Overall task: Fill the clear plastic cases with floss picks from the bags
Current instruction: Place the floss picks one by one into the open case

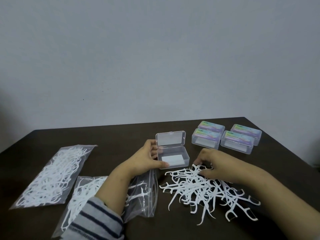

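Striped grey sleeve [97, 220] nearest, over a clear bag of floss picks [81, 193]. Left hand [147, 158] grips the open clear plastic case [173, 157]. Right of the case, right hand [213, 163] pinches white floss picks in the loose pile [204, 189]. Four closed cases [226, 135] behind.

5 clear cases [172, 155] – 3 bags [53, 175] – 2 hands [143, 160]

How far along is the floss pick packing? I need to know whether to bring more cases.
Done, apparently: four closed clear plastic cases with colourful labels at the back right. In hand: the left hand steadies the open clear case, which holds only a white card; the right hand gathers from the loose white floss picks. Left: that pile and two full clear bags.
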